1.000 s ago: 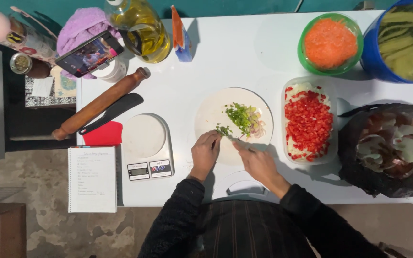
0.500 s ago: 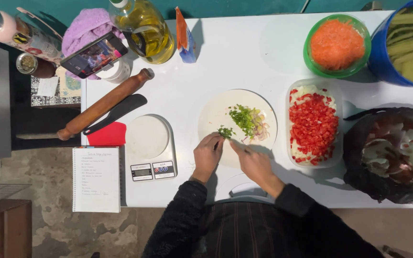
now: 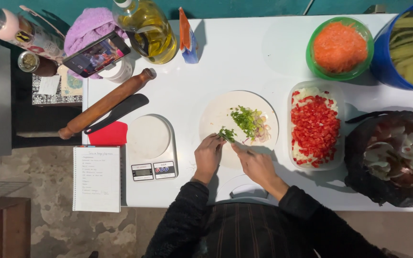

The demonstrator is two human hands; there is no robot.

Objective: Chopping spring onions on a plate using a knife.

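A round white cutting board lies at the middle of the white table. On it sits a pile of chopped green herbs and pale onion bits. At the board's near edge, the fingertips of my left hand pin down a small bunch of green herbs. My right hand is closed just right of the bunch, around what looks like a knife. Its blade is mostly hidden and points at the herbs.
A clear tub of diced red pepper stands right of the board, with a green bowl of grated carrot and a blue bucket behind it. A dark scrap bag is far right. To the left are a scale, rolling pin, notebook and oil bottle.
Both hands stay at the herb bunch on the board's near edge with only small shifts. The view has drifted slightly.
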